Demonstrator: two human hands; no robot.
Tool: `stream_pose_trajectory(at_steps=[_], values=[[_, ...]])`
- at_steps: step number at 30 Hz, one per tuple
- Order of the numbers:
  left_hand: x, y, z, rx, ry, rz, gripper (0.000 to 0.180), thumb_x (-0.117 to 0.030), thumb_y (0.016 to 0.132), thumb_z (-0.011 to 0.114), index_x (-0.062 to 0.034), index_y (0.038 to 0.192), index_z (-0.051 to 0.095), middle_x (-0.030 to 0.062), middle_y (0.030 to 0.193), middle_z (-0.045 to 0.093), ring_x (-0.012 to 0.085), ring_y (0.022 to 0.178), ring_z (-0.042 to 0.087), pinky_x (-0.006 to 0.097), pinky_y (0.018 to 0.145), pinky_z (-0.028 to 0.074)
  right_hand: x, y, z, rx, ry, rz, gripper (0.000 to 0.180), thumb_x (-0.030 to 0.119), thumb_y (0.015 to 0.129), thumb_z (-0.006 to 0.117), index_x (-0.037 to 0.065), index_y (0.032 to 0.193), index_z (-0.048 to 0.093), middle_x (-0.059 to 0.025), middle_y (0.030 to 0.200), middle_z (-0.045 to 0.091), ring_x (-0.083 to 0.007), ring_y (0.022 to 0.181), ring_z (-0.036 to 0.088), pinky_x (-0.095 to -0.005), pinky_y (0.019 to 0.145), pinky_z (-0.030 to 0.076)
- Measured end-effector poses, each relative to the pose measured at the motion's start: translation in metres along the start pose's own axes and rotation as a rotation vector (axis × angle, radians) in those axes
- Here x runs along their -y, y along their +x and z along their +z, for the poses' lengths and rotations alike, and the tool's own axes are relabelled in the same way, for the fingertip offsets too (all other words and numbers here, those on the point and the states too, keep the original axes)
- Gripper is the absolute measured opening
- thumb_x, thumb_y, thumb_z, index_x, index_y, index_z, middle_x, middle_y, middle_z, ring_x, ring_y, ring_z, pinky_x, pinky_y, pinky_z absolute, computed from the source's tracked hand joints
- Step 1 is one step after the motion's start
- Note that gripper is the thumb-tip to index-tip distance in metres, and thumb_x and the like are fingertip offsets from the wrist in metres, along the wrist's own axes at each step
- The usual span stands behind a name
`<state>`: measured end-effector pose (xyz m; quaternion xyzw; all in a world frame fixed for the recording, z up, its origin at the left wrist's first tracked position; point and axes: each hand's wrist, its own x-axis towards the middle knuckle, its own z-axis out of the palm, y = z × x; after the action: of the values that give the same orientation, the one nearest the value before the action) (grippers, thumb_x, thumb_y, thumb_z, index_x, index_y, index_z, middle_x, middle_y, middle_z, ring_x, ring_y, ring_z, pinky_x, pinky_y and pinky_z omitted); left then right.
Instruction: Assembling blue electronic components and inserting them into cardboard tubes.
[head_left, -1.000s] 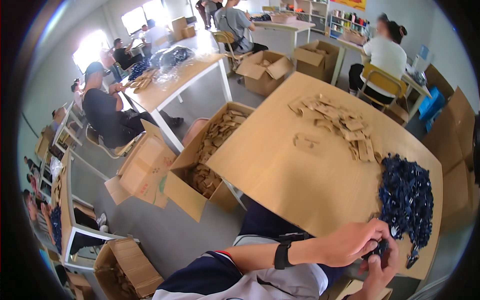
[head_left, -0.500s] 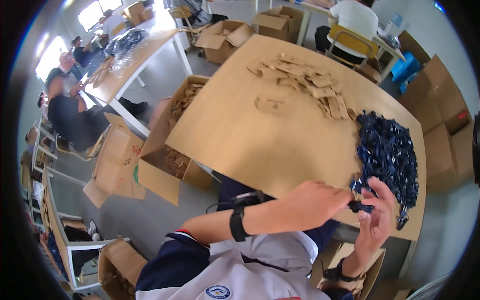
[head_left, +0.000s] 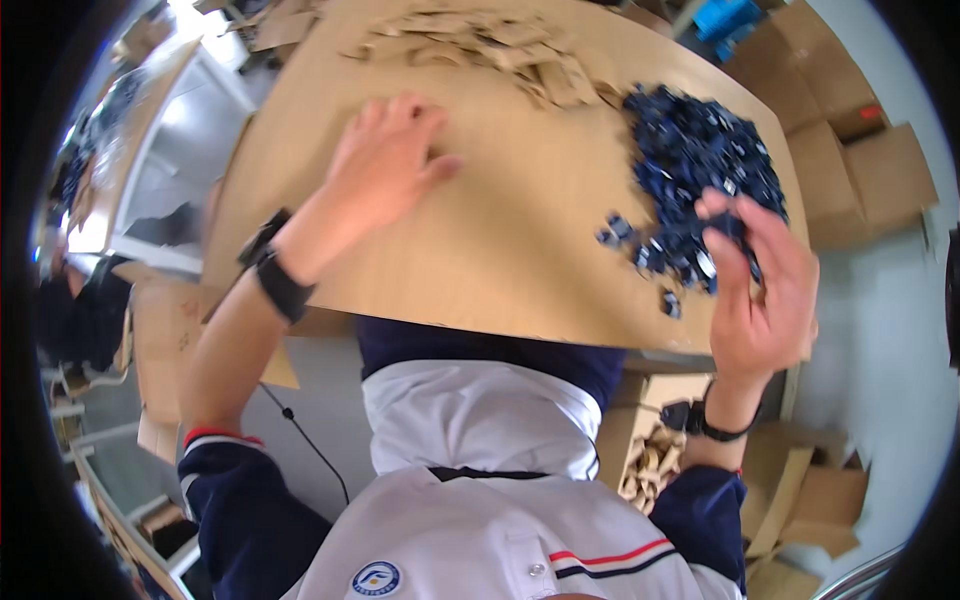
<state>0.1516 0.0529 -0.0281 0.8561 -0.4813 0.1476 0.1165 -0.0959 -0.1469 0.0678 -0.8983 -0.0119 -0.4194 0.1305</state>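
My left hand [head_left: 385, 165] rests low over the left part of the wooden table [head_left: 490, 220], fingers stretched forward and thumb out to the side. What lies beneath its fingers is mostly hidden. Over the near edge of a heap of small, shiny dark blue pieces [head_left: 695, 150], my right hand [head_left: 765, 290] is closed, with a small dark piece [head_left: 727, 226] between thumb and fingers. Its exact kind is too blurred to tell. Several loose blue pieces [head_left: 620, 230] lie left of the heap.
Flat brown cardboard pieces [head_left: 500, 50] are spread along the table's far side. An open carton [head_left: 655, 460] with brown pieces stands below the near edge. Large cartons [head_left: 830, 120] stack up at the right, and a black cable [head_left: 310, 440] hangs at the left.
My hands, together over the near right of the table before, are now apart. The left has moved far left; the right keeps a dark piece near the heap. The view has tilted downward.
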Motion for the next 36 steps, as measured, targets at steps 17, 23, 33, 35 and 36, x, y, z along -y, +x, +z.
stream_pose_trajectory(at_steps=[17,23,33,35,36], values=[[-0.145,-0.026,-0.059,0.024,-1.431,-0.075,0.019,-0.005,0.086,0.063,-0.0021,0.104,0.057,-0.001,0.09,0.056,0.004,0.078,0.052,0.021,0.068,0.045,0.039,0.031,-0.018,-0.381,0.09,-0.027,0.032,-0.001,0.091,0.06,-0.021,0.115,0.053,-0.0318,0.092,0.066,-0.029,0.078,0.069,-0.0325,0.073,0.057],[-0.161,-0.03,-0.067,-0.129,-1.543,-0.092,0.024,0.001,0.077,0.064,-0.0001,0.1,0.058,0.0091,0.086,0.062,0.0158,0.081,0.059,0.028,0.079,0.047,0.036,0.02,-0.052,0.084,0.322,-0.183,0.034,0.0,0.094,0.054,-0.018,0.123,0.05,-0.0333,0.097,0.065,-0.0319,0.084,0.069,-0.0375,0.077,0.057],[-0.144,-0.035,-0.063,0.02,-1.735,0.077,0.033,-0.009,0.082,0.071,0.0019,0.112,0.06,0.0092,0.095,0.068,0.0144,0.081,0.064,0.028,0.075,0.052,0.012,0.037,0.003,0.359,0.85,-0.379,0.022,-0.011,0.086,0.053,-0.007,0.105,0.062,-0.0267,0.102,0.067,-0.0392,0.095,0.067,-0.0434,0.084,0.053],[-0.139,-0.038,-0.063,0.227,-1.836,0.003,0.036,-0.016,0.086,0.073,0.0023,0.114,0.06,0.0086,0.095,0.068,0.0136,0.078,0.065,0.027,0.069,0.053,0.019,0.025,0.001,0.348,0.639,-0.345,0.018,-0.003,0.086,0.058,-0.005,0.103,0.065,-0.0248,0.103,0.068,-0.0376,0.096,0.067,-0.0437,0.087,0.051],[-0.138,-0.04,-0.061,0.286,-1.882,-0.053,0.036,-0.02,0.087,0.072,0.0023,0.113,0.061,0.0079,0.094,0.069,0.0122,0.075,0.065,0.025,0.062,0.053,0.02,0.019,0.002,0.332,0.429,-0.31,0.017,0.006,0.087,0.063,-0.004,0.1,0.067,-0.0229,0.104,0.069,-0.0361,0.097,0.066,-0.0439,0.09,0.049]])
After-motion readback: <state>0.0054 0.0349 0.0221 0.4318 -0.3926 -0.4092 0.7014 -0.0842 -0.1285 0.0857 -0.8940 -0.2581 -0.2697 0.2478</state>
